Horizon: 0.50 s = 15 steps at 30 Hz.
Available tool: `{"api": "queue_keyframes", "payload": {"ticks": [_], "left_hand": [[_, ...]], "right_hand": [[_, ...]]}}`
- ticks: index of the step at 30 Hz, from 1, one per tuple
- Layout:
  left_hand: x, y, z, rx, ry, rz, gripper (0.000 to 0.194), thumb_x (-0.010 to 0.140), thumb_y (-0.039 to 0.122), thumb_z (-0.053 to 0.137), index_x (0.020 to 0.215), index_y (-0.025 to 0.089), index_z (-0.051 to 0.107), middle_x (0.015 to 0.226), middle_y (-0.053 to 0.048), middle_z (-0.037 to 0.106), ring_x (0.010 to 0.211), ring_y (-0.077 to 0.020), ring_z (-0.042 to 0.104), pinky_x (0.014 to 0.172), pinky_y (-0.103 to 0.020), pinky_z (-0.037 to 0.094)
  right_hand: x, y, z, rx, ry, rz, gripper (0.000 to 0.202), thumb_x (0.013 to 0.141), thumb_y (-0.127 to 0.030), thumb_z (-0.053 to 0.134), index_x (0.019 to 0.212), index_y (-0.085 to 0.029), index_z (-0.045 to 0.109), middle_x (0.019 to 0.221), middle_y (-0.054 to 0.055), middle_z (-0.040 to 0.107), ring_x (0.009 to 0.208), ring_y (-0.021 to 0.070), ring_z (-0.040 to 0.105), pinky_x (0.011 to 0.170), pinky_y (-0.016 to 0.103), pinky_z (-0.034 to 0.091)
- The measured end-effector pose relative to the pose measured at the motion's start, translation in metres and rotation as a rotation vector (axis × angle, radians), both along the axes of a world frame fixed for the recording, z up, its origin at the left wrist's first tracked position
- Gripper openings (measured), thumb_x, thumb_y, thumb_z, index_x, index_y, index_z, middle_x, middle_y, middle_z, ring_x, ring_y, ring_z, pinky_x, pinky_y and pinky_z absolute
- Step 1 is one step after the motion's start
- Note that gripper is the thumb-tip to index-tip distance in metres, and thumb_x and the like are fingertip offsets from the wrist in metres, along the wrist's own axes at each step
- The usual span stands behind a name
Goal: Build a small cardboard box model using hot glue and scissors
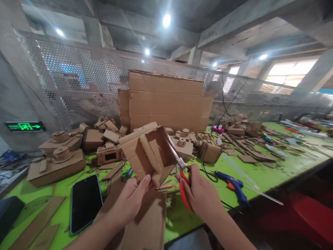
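Observation:
My left hand [136, 194] grips the lower edge of an open cardboard box [135, 159], thumb on top. The box is tilted up above the table, and a cardboard strip divides its inside. In my right hand [201, 189] are scissors [183, 170] with red-orange handles. Their blades reach up to the right side of the box and lie along its edge. Whether the blades bite into the cardboard I cannot tell. Beneath my hands lies a flat cardboard sheet [145, 222].
A phone [86, 203] lies at the left, near cardboard models [57, 166]. On the right are a blue glue gun [234, 185], clear glue sticks [244, 173] and cardboard scraps [252, 149]. Large cardboard sheets [169, 100] stand against the mesh panel [85, 76]. A red stool [301, 218] is beside the green table [281, 177].

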<state>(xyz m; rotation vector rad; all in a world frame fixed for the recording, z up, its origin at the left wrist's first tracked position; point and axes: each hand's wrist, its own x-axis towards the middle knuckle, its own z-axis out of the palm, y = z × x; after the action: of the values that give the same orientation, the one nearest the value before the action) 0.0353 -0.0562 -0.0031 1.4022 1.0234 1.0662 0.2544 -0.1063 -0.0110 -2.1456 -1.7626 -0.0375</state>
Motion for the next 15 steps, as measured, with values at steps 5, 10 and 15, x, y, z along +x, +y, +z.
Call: {"api": "queue_keyframes", "payload": {"ticks": [5,10,15], "left_hand": [[-0.001,0.002,0.011,0.04,0.11,-0.032,0.053,0.081,0.067,0.066,0.056,0.02,0.061,0.056,-0.002,0.061,0.057,-0.0181,0.052,0.053,-0.029,0.041],[-0.001,0.004,0.012,0.03,0.107,0.006,0.055,0.077,0.07,0.067,0.052,0.023,0.054,0.056,-0.002,0.058,0.06,-0.0187,0.051,0.056,-0.03,0.043],[-0.001,0.003,0.0,-0.057,0.052,-0.066,0.052,0.079,0.067,0.068,0.063,0.019,0.066,0.062,-0.004,0.066,0.059,-0.0183,0.055,0.051,-0.028,0.042]], "right_hand": [[0.0,0.005,-0.008,-0.034,0.019,0.0,0.026,0.109,-0.048,0.041,0.107,-0.023,0.039,0.076,0.004,0.07,0.071,0.0286,0.072,0.057,0.031,0.029],[0.001,0.006,-0.011,0.062,0.108,0.033,0.025,0.108,-0.048,0.04,0.107,-0.023,0.039,0.092,0.009,0.072,0.078,0.0277,0.072,0.062,0.032,0.038],[0.003,0.005,-0.009,0.094,0.155,0.048,0.026,0.108,-0.049,0.036,0.109,-0.023,0.04,0.096,0.01,0.071,0.081,0.0276,0.071,0.065,0.032,0.042]]}}
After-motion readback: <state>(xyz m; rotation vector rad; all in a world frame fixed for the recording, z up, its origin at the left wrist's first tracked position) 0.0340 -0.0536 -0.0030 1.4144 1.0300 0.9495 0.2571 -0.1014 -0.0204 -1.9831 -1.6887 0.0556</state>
